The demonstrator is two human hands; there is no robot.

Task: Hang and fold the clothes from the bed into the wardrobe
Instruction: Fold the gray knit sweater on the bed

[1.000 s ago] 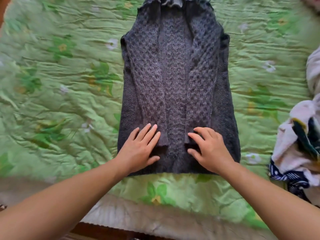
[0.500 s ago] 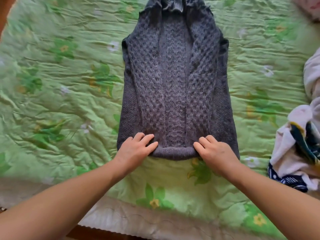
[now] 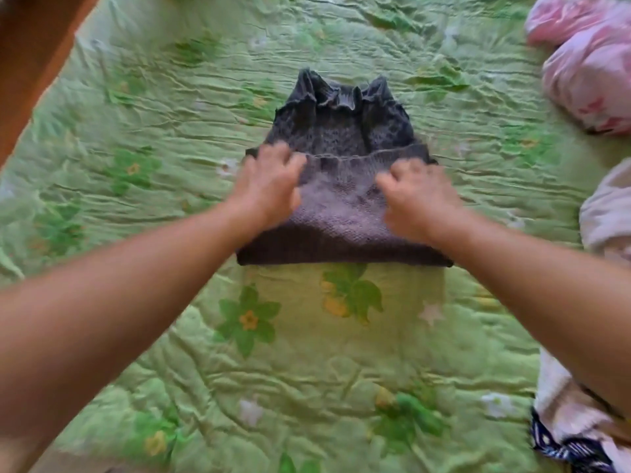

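A dark grey knitted sweater (image 3: 341,216) lies on the green flowered quilt (image 3: 153,233), folded across so its lower half covers the upper half. Only the collar and shoulders show beyond the fold. My left hand (image 3: 269,186) is on the left end of the turned-up hem, and my right hand (image 3: 420,199) is on the right end. Both hands are blurred, with their fingers curled over the hem edge. The sleeves are hidden inside the fold.
A pink garment (image 3: 587,70) lies at the far right of the bed. A white and navy patterned heap of clothes (image 3: 573,425) sits at the right edge. A brown wooden bed frame (image 3: 30,46) crosses the top left corner.
Both hands took hold of the sweater's bottom hem and carried it away from me, over the body, folding the sweater in half. The view also shifted forward over the bed.
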